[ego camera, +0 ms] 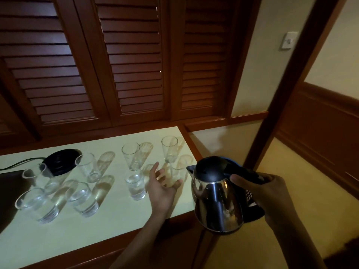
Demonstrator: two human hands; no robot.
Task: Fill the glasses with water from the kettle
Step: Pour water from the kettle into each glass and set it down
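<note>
Holding the kettle (217, 197) by its black handle, our right hand (266, 193) was wrapped tight around it, just past the right end of the table (116, 220). The spout pointed left, toward the glasses. Our left hand (162, 186) was spread wide, holding nothing, close to the near right glass (179, 172). That glass stood just left of the spout and looked like our next fill, we thought.
</note>
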